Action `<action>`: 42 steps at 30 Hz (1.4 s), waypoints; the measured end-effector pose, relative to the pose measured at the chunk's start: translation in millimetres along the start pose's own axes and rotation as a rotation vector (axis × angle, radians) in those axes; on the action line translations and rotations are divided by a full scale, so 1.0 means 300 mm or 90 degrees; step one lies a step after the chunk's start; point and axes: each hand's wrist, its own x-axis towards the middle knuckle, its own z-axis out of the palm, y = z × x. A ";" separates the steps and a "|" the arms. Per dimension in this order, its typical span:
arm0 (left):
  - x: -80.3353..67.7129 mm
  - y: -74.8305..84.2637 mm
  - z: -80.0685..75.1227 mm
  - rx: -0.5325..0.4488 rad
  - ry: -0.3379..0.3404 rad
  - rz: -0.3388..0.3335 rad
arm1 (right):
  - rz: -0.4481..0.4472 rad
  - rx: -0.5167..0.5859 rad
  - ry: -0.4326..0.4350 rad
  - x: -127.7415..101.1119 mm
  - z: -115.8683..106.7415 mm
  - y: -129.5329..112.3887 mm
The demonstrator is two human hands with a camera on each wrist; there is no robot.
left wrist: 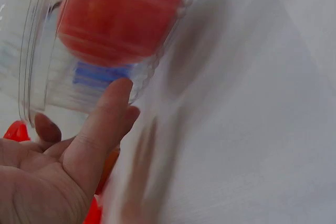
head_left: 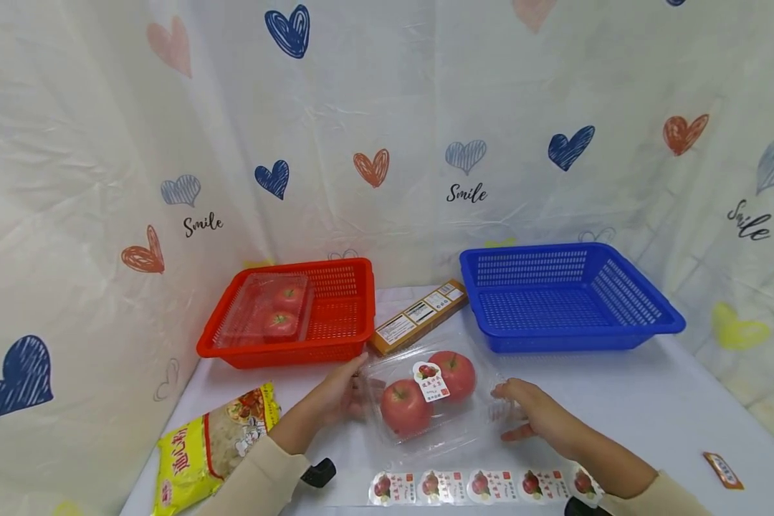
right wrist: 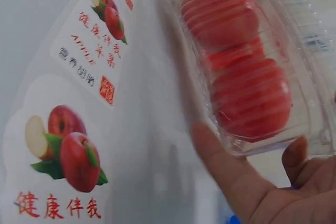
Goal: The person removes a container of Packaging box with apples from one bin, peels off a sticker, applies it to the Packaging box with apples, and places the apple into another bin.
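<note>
A clear plastic clamshell box with two red apples and a sticker label on its lid sits low over the white table. My left hand grips its left end, thumb on the top edge. My right hand grips the right end between fingers and thumb. In the left wrist view a fingertip presses the box wall under an apple. The right wrist view has a finger and the thumb either side of the box end, below the apples.
A red basket at the back left holds another clamshell of apples. A blue basket stands at the back right, a brown carton between them. A yellow packet, a strip of apple stickers and an orange tag lie near me.
</note>
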 end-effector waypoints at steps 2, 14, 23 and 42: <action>-0.010 0.009 -0.006 -0.024 -0.030 -0.013 | -0.017 0.011 -0.013 0.004 -0.006 -0.008; -0.046 0.002 -0.052 -0.012 -0.123 -0.012 | -0.061 0.000 -0.114 0.052 -0.046 -0.046; -0.079 -0.004 -0.056 0.007 -0.285 -0.009 | -0.041 -0.001 -0.090 0.083 -0.067 -0.062; -0.226 -0.014 -0.001 -0.051 -0.206 0.044 | -0.107 0.092 -0.084 0.097 -0.010 -0.077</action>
